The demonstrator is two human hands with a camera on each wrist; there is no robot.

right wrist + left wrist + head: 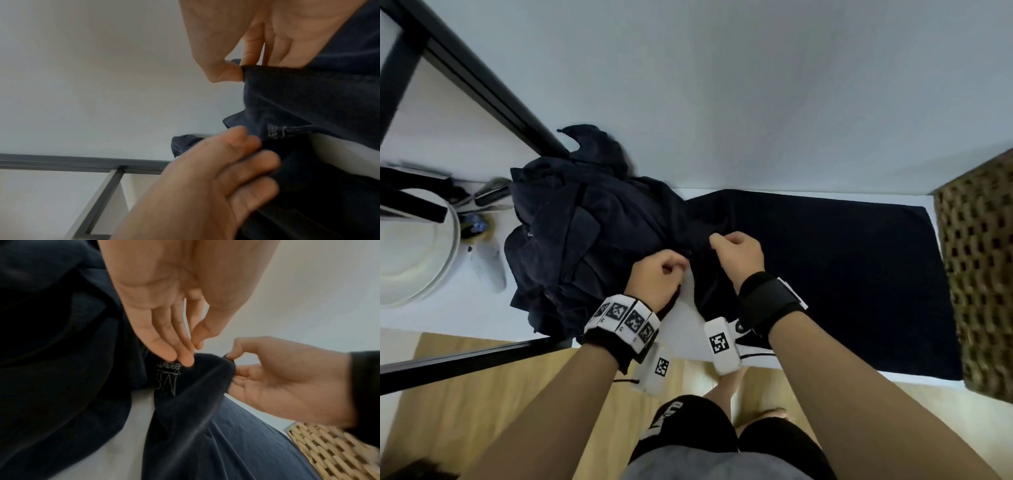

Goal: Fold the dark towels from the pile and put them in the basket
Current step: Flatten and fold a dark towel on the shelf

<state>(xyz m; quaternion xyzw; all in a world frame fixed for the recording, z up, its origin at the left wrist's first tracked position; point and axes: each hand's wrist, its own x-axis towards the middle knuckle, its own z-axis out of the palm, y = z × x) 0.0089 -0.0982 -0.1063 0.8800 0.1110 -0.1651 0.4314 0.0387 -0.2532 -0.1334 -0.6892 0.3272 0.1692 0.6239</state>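
A dark navy towel (842, 274) lies spread flat on the white table (431, 318), right of a crumpled pile of dark towels (585, 233). Both hands meet at the spread towel's left end. My right hand (717, 241) pinches its raised corner between thumb and forefinger (232, 71). My left hand (674, 270) grips the same edge just below, fingers curled against the cloth (257, 162) beside a sewn label (168, 379). A woven basket (983, 274) stands at the towel's right end; its inside is hidden.
A black metal frame (482, 85) runs diagonally behind the pile, and another black bar (465, 359) lies along the table's front left. A white round object (414, 257) and small items (486, 195) sit left of the pile. The wall rises close behind.
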